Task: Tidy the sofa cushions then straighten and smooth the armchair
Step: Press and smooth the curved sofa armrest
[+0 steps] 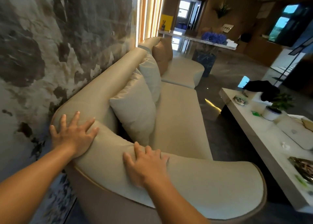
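Note:
A long beige sofa (179, 115) runs along the marble wall. Its curved armrest (211, 186) fills the near foreground. My left hand (74, 135) lies flat with spread fingers on the corner where the backrest meets the armrest. My right hand (145, 164) rests palm down on top of the armrest, fingers apart. A pale cushion (133, 112) leans against the backrest just beyond my hands. Behind it stands a second pale cushion (150, 75), and a tan cushion (162, 54) sits farther along.
A white coffee table (257, 139) stands to the right, carrying a potted plant (277, 108), a black cloth (264, 88) and a closed laptop (294, 132). A dark glossy floor strip separates it from the sofa. The marble wall (50, 46) is close on the left.

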